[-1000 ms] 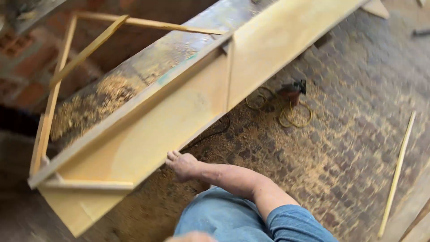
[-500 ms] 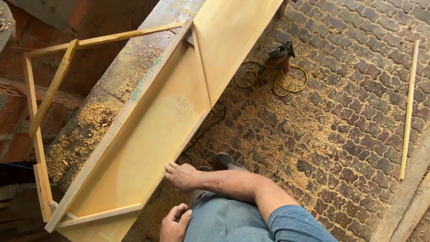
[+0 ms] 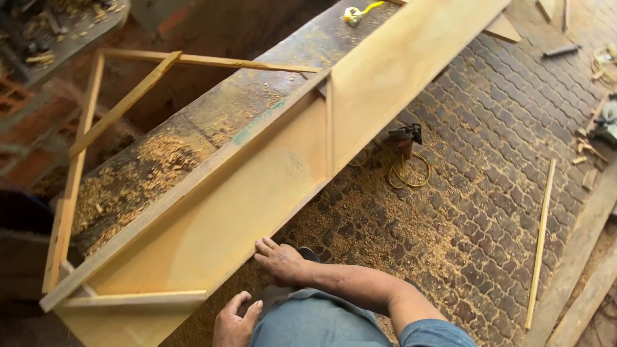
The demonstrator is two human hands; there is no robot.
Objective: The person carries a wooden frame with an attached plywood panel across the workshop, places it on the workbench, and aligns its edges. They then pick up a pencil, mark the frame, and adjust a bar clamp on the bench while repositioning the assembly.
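Watching from the head view, I see the right hand [image 3: 281, 260] resting on the near lower edge of the long plywood panel [image 3: 257, 199], fingers spread flat against the edge with nothing enclosed in its grip, while the left hand [image 3: 234, 320] hangs open just below it, near the panel's near-left corner, and I cannot tell whether it touches the wood. The panel, with its thin wooden framing strips [image 3: 125, 106], leans tilted against the sawdust-covered tabletop [image 3: 193, 144] and runs from the near left up to the far right. My worry is that it is steadied by one flat hand only: a push along the edge could make the lower edge slide on the loose sawdust [image 3: 360, 238] over the paved floor [image 3: 488, 167], and the whole frame could tip or skid away. The slender diagonal strip looks easy to rack or crack if the frame twists. A power tool with a coiled yellow cord [image 3: 405, 154] lies on the floor just beyond the panel, and a loose wooden slat [image 3: 540, 244] lies to the right; either could catch a foot or the panel's edge.
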